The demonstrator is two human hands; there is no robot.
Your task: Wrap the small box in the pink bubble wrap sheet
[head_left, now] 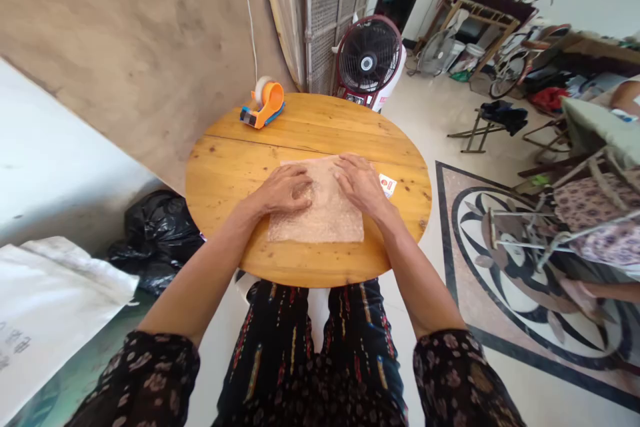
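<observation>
Small card [387, 185] print unreadable; left hand [283, 189] and right hand [358, 185] both flat, fingers spread, pressing bubble-wrap sheet [320, 213] onto round wooden tabletop [225, 167], gripping nothing.

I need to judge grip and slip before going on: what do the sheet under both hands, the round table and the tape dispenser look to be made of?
The sheet looks like clear plastic bubble wrap: translucent, with a dimpled texture. The round table looks like varnished wood: plank seams, grain, knots and a mild sheen. The tape dispenser looks like moulded orange plastic, smooth, with a blue base. The left hand and right hand lie flat on the sheet.
</observation>
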